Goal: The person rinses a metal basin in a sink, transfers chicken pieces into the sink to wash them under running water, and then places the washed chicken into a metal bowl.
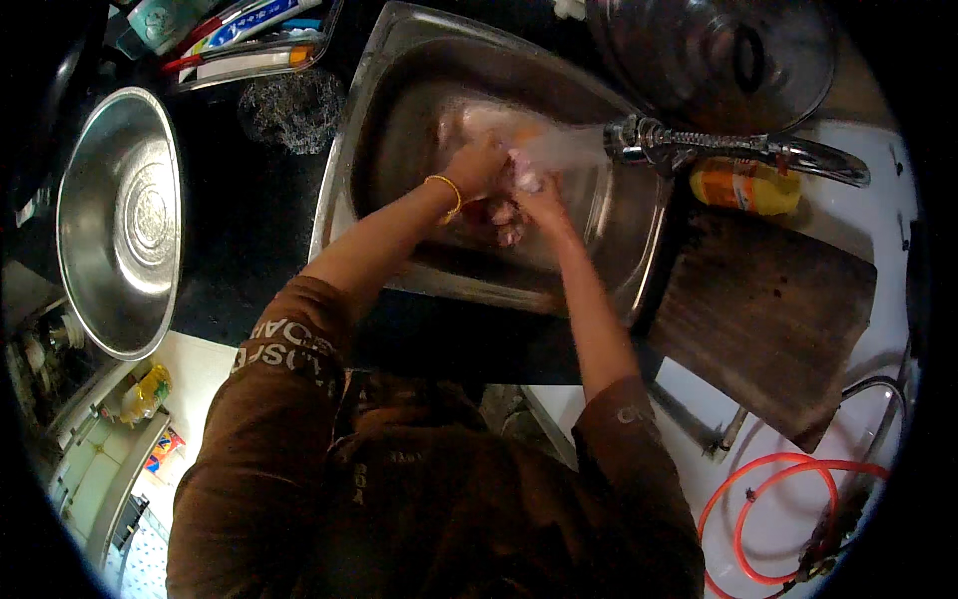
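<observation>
Both my hands are inside a stainless-steel sink, under a spray of water from a chrome faucet. My left hand, with a gold-coloured bracelet at the wrist, is against pinkish pieces that look like raw meat; its fingers are blurred and partly hidden. Close beside it, my right hand has its fingers around a pale pink piece. More pieces hang or lie just below the hands, and further pale ones are blurred under the water beyond them.
A metal basin stands left on the black counter, with a dark scouring pad by the sink. To the right are a dark cutting board, a yellow bottle and an orange hose. A clear lid is behind the faucet.
</observation>
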Available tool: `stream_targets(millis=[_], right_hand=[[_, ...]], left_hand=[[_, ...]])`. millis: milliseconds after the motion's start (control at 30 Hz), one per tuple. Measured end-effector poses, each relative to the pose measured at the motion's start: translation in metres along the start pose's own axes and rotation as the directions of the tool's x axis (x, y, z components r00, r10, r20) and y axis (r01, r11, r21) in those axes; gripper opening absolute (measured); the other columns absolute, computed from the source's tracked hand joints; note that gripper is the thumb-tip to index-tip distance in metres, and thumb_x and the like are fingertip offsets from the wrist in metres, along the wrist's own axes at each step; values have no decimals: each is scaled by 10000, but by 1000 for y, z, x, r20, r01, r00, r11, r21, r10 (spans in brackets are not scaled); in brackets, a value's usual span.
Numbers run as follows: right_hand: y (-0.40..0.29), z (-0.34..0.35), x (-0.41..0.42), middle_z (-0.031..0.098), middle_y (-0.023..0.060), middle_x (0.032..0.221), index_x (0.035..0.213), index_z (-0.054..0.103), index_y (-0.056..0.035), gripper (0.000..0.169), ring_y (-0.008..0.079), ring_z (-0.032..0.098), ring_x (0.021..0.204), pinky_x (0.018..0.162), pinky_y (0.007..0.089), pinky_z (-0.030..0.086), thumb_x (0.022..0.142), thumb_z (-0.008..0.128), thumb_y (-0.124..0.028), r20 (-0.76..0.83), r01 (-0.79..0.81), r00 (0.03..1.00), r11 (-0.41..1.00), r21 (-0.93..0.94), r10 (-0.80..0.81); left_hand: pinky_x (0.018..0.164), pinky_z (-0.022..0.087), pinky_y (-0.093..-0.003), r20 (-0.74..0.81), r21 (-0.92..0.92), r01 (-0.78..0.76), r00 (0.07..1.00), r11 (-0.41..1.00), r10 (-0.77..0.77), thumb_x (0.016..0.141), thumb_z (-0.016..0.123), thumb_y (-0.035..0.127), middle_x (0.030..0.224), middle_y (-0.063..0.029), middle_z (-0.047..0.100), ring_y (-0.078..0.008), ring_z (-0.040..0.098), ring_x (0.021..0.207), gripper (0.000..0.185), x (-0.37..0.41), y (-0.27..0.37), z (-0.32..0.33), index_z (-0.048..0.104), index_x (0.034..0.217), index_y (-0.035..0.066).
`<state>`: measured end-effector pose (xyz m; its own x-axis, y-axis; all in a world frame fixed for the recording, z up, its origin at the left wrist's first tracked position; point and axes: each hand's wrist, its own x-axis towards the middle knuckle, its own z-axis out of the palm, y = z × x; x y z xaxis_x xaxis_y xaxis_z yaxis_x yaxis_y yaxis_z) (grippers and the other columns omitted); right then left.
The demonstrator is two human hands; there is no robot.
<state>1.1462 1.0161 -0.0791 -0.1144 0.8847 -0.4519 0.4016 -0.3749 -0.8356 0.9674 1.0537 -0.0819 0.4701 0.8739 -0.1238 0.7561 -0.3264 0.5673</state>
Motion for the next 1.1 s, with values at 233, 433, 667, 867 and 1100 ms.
stream_targets(millis=[233,433,667,867,1100], right_hand=[[-87,-71,-12,622,87,935,1157,529,-18,602,176,607,749,621,302,504,735,698,-413,144,-187,952,886,-423,270],[-4,-38,24,607,171,1062,1163,530,9,583,289,603,907,756,382,492,707,704,-311,44,153,985,711,-686,-169],[-25,-15,7,604,160,958,1184,515,-14,447,237,581,787,676,396,484,785,622,-184,-150,-22,989,978,-210,-10],[-18,-75,-26,532,116,1118,1287,396,-55,601,181,570,924,737,335,506,768,679,-164,156,295,955,832,-470,-250],[-30,1,-70,395,165,1295,1387,216,-105,980,385,391,1185,972,426,383,591,787,-73,-47,141,973,746,-650,-225]], left_hand=[[775,477,-485,-118,137,80,991,987,-64,743,621,299,1157,-98,538,-345,512,1084,350,-30,12,-89,633,1058,148],[799,471,-519,-139,383,38,990,923,17,686,712,361,1253,-171,429,-401,483,1078,878,-9,8,-30,222,1407,257],[873,409,-497,80,-69,175,982,982,-169,783,595,253,1274,-160,458,-388,510,1071,468,11,37,-41,485,1233,183],[832,471,-471,69,106,-195,980,975,189,757,637,265,1277,-121,474,-390,476,1130,559,-18,-26,-32,463,1288,273],[884,335,-647,65,748,-240,954,619,292,728,632,475,1459,-109,223,-516,260,1233,700,-67,-8,-4,431,1333,188]])
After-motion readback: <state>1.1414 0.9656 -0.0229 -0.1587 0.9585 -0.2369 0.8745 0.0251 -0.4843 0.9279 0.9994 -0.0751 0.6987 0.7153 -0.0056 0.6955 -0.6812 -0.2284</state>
